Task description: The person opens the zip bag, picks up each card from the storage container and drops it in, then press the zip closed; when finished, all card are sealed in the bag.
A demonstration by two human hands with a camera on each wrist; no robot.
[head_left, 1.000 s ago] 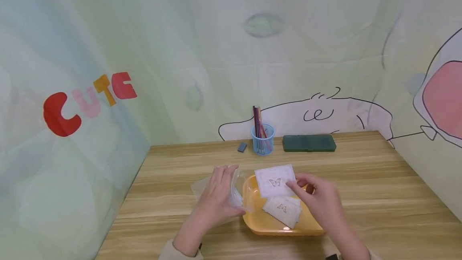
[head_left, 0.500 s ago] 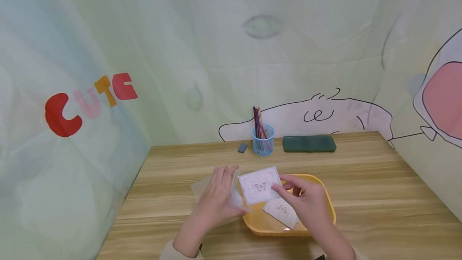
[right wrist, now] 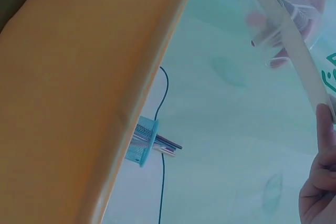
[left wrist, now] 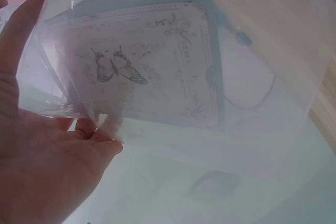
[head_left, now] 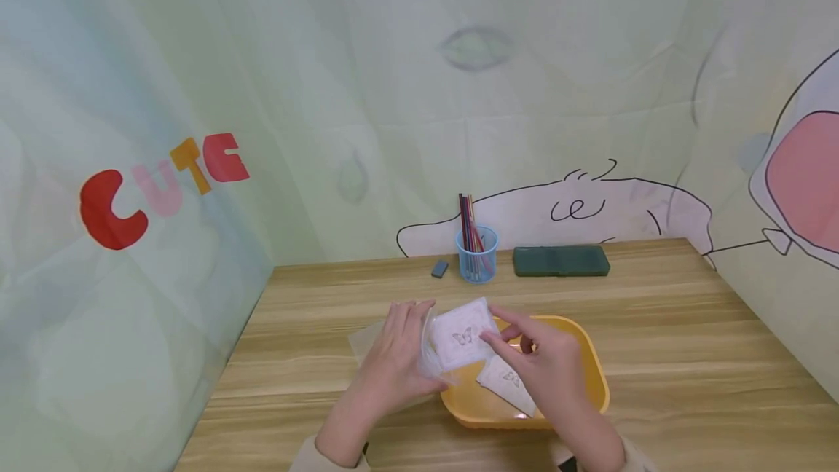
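Across the upper part of the head view, pale green printed curtain (head_left: 360, 57), with coloured letters (head_left: 113, 210) spelling CUTE at left. Below, wood-grain table (head_left: 688, 355). At bottom centre, on the tabletop, orange plastic tray (head_left: 468, 400). Just left of the tray, left hand (head_left: 393, 359), fingers and thumb curved apart around the mouth of a clear plastic bag (left wrist: 252, 145). Over the tray's right part, right hand (head_left: 547, 355), thumb and fingertips pinched together on the right edge of a tilted white butterfly-printed card (head_left: 459, 337), left edge at the bag's mouth, just left of frame centre-bottom; hard to tell how far inside. Through the plastic in the left wrist view, layered blue-edged cards (left wrist: 157, 72), butterfly print on the front one. Back at right of centre in the head view, dark green pencil case (head_left: 561, 261). In the tray, more butterfly cards (head_left: 503, 387), partly hidden behind the right hand. Left of the case, blue mesh pencil cup (head_left: 478, 262), full of coloured pencils (head_left: 467, 221). Beside the cup, at left, small blue eraser (head_left: 440, 269).
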